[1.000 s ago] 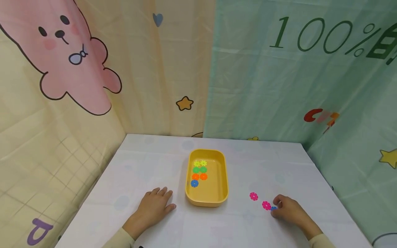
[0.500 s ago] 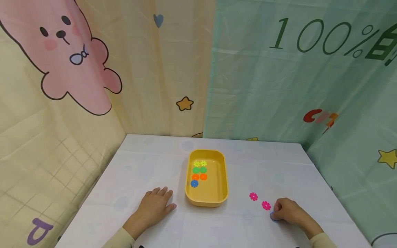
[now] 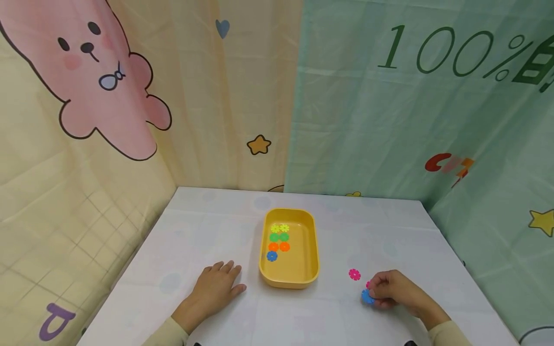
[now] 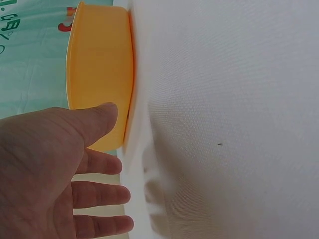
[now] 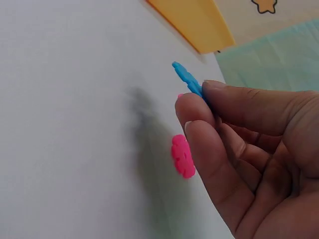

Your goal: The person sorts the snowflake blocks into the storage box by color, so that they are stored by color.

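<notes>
Between thumb and fingertips, my right hand [image 3: 396,292] pinches a blue snowflake-shaped plastic disc [image 5: 187,78], lifted off the table. Beneath those fingers lies a pink snowflake disc [image 5: 183,157], partly hidden in the head view. A second pink snowflake disc [image 3: 354,274] rests a little farther left. My left hand [image 3: 213,290] lies on the table with fingers spread, left of the yellow tray [image 3: 309,276] and holding nothing. On the tray's floor, along its left side, sit paired yellow discs [image 3: 279,228], green discs [image 3: 279,237] and orange discs [image 3: 279,246], with one blue disc [image 3: 271,256] below them.
The white table [image 3: 329,317] carries the tray near its middle. Printed curtains [image 3: 359,120] hang behind the table's far edge and along both sides. Bare tabletop lies between the tray and the pink discs.
My right hand has taken the blue disc from beside the nearer pink one, lifted it and moved slightly left, now partly covering that pink disc. The left hand has stayed still.
</notes>
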Motion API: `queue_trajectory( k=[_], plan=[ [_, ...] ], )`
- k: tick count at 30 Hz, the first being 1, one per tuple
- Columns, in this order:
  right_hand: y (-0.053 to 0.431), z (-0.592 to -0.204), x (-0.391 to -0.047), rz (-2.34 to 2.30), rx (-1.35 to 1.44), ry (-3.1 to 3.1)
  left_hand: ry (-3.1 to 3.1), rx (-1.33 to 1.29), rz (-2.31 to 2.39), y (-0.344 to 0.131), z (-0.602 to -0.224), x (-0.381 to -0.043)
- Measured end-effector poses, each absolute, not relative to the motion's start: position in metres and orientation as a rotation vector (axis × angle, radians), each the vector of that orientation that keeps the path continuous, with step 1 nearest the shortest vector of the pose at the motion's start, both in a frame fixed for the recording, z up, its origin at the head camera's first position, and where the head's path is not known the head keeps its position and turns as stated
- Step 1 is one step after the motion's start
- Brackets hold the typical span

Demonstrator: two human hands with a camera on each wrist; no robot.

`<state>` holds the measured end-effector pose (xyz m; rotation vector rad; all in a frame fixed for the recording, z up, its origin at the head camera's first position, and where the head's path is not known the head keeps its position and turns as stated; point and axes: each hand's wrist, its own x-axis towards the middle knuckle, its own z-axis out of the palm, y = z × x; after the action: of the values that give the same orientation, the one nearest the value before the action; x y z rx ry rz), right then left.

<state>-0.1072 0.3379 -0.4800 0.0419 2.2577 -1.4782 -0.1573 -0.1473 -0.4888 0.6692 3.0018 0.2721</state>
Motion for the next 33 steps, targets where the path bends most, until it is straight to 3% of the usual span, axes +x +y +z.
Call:
queue_trajectory(
  k=[22, 33],
  plan=[
    [0.305, -0.434, -0.149, -1.677, 0.115, 2.342, 2.99, 0.637, 0.251, -0.146, -0.491, -0.159],
    [0.274, -0.409, -0.187, -1.753, 0.255, 2.382, 2.994, 0.65, 0.253, -0.148, -0.492, -0.157]
  ],
)
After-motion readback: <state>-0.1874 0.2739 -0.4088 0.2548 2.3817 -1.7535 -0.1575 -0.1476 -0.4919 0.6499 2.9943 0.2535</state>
